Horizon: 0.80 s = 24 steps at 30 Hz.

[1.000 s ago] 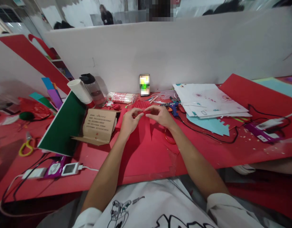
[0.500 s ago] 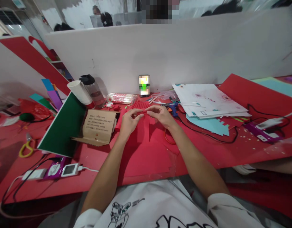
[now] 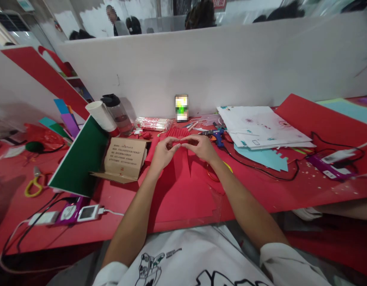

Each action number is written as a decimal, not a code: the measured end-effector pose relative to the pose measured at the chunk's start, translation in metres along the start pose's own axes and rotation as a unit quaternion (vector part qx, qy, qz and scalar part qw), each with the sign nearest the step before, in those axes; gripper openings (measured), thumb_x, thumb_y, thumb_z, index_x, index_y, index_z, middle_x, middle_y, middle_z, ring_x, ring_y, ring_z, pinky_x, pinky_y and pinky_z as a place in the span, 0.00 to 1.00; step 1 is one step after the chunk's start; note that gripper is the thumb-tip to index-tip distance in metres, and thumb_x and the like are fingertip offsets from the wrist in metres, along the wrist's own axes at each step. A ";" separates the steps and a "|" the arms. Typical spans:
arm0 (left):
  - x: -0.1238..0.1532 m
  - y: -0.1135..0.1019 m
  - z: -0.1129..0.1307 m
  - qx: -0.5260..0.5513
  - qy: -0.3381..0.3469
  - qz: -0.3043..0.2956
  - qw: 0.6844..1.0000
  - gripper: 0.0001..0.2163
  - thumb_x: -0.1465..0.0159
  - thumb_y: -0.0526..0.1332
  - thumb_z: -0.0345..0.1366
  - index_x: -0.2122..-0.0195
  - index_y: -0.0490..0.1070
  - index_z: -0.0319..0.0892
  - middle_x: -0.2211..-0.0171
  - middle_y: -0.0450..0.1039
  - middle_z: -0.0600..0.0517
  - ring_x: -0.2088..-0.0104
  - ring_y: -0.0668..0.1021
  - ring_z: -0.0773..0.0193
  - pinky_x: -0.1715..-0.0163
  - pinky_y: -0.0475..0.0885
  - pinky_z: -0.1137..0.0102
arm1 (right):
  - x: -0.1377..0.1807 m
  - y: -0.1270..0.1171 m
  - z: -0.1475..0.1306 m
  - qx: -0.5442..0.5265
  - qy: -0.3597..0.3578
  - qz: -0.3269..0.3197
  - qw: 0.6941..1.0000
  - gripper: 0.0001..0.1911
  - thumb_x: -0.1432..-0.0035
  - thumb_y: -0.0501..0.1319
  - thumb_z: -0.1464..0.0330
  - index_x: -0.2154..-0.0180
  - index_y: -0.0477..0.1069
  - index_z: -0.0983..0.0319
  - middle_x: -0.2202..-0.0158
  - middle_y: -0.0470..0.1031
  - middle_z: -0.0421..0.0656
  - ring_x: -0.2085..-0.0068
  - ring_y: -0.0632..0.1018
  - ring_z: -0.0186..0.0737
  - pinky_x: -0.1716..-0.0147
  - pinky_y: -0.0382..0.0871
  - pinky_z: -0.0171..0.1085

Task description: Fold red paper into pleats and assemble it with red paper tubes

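- Red paper (image 3: 182,169): left hand (image 3: 163,154) and right hand (image 3: 203,148) both pinched on it
- squeeze hard, it could crease
- elbowing toward 3 o'clock might bump that glue gun (image 3: 218,137)

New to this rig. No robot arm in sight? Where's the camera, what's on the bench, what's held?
Right, no machine: these are a person's bare hands, seen by one camera worn on the head, looking forward and down.

The left hand and right hand meet at the fingertips above red paper. They look pinched together, but whatever they grip is too small to make out.

On the red table, to the person's left: a box, a green board, scissors and a bottle. To the right: what looks like a glue gun, and white sheets. A phone stands at the back.
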<state>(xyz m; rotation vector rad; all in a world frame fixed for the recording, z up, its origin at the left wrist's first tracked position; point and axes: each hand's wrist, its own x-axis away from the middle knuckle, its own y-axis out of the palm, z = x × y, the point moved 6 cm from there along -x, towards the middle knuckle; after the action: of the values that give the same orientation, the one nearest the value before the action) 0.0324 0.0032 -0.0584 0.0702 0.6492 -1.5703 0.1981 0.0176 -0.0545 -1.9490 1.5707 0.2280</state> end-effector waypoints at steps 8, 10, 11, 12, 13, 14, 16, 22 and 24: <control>0.002 -0.001 0.001 -0.120 0.030 0.006 0.992 0.06 0.35 0.63 0.35 0.59 0.76 0.41 0.71 0.68 0.54 0.70 0.69 0.65 0.68 0.62 0.70 | 0.000 0.004 0.000 0.034 -0.012 -0.029 0.999 0.13 0.39 0.66 0.59 0.57 0.80 0.59 0.58 0.83 0.46 0.59 0.81 0.43 0.56 0.72 0.41; 0.002 -0.001 0.002 -0.135 0.032 0.003 0.990 0.05 0.34 0.63 0.35 0.59 0.76 0.42 0.70 0.69 0.53 0.70 0.69 0.64 0.67 0.63 0.70 | 0.000 0.004 -0.001 0.058 -0.022 -0.032 0.998 0.11 0.39 0.65 0.59 0.59 0.80 0.58 0.58 0.83 0.46 0.58 0.81 0.44 0.55 0.72 0.41; 0.002 -0.001 0.002 -0.140 0.033 0.002 0.990 0.05 0.34 0.63 0.35 0.60 0.77 0.42 0.70 0.69 0.52 0.69 0.69 0.64 0.66 0.64 0.69 | 0.000 0.004 -0.002 0.068 -0.026 -0.032 0.997 0.11 0.39 0.65 0.60 0.59 0.80 0.58 0.58 0.83 0.46 0.58 0.81 0.44 0.54 0.71 0.41; 0.002 -0.001 0.003 -0.144 0.034 0.003 0.989 0.05 0.34 0.63 0.35 0.60 0.77 0.42 0.70 0.68 0.52 0.69 0.69 0.63 0.66 0.64 0.69 | 0.000 0.004 -0.002 0.075 -0.030 -0.032 0.996 0.10 0.38 0.65 0.60 0.60 0.80 0.58 0.58 0.83 0.46 0.58 0.81 0.44 0.54 0.71 0.41; 0.002 -0.001 0.003 -0.147 0.035 0.005 0.988 0.05 0.34 0.63 0.35 0.60 0.77 0.42 0.70 0.67 0.52 0.69 0.70 0.63 0.66 0.65 0.69 | 0.000 0.004 -0.003 0.082 -0.034 -0.032 0.996 0.10 0.38 0.65 0.61 0.60 0.80 0.58 0.58 0.83 0.46 0.58 0.81 0.44 0.54 0.71 0.41; 0.002 -0.001 0.002 -0.150 0.037 0.008 0.988 0.05 0.34 0.64 0.35 0.61 0.77 0.42 0.70 0.66 0.52 0.68 0.70 0.62 0.65 0.65 0.69 | 0.000 0.004 -0.003 0.089 -0.037 -0.032 0.995 0.09 0.38 0.64 0.61 0.60 0.80 0.58 0.58 0.83 0.46 0.58 0.81 0.44 0.54 0.71 0.41; 0.002 -0.002 0.001 -0.150 0.036 0.016 0.988 0.05 0.35 0.64 0.36 0.61 0.78 0.42 0.68 0.66 0.51 0.67 0.71 0.62 0.63 0.67 0.68 | -0.001 0.003 -0.003 0.105 -0.042 -0.030 0.993 0.09 0.37 0.63 0.62 0.60 0.81 0.58 0.59 0.83 0.46 0.58 0.80 0.44 0.53 0.70 0.41; 0.001 -0.003 -0.001 -0.128 0.035 0.023 0.991 0.06 0.34 0.64 0.37 0.60 0.78 0.43 0.61 0.73 0.48 0.65 0.73 0.63 0.60 0.69 0.68 | -0.001 0.001 -0.003 0.111 -0.037 -0.032 0.993 0.11 0.35 0.62 0.61 0.60 0.81 0.57 0.58 0.83 0.45 0.58 0.80 0.45 0.53 0.69 0.42; 0.001 -0.002 0.000 -0.114 0.035 0.003 0.993 0.05 0.35 0.64 0.36 0.60 0.78 0.43 0.62 0.76 0.49 0.66 0.74 0.63 0.61 0.69 0.68 | -0.001 0.000 -0.004 0.106 -0.031 -0.033 0.993 0.11 0.35 0.62 0.61 0.60 0.81 0.58 0.59 0.83 0.45 0.58 0.81 0.45 0.54 0.69 0.42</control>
<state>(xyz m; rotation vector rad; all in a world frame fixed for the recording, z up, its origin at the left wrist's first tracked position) 0.0305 0.0023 -0.0582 -0.0438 0.8799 -1.4825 0.1965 0.0159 -0.0510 -1.8079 1.4264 0.0876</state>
